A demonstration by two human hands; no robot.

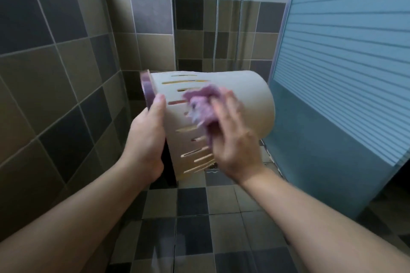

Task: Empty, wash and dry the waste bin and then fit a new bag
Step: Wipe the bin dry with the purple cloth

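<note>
Looking down through the head camera, I see the cream plastic waste bin (244, 104) held up in the air on its side, above the floor and between both hands, at the middle of the view. It is a smooth, slightly tapered cylinder with narrow lengthwise slots cut through its wall; its solid base points right and far, and its mouth, edged by a purple rim band (147, 92), points left.

My left hand (147, 139) grips the bin at the rim end, fingers (159, 104) closed around the edge with the thumb lying flat on the outer wall. My right hand (235, 142) presses a crumpled, fuzzy purple cloth (203, 106) against the slotted side; its fingers are spread and curled over the cloth, pinning it to the plastic. The cloth and this hand are blurred, so I cannot make out the weave.

On the left, a wall of square matte tiles in brown, olive and dark grey (55, 68) runs into the far corner. The floor (193, 239) near me has smaller tiles in the same checkered shades. To the right stands a frosted, horizontally ribbed glass shower door (343, 62), and a thin metal hose (216, 13) hangs behind clear glass at the far side.
</note>
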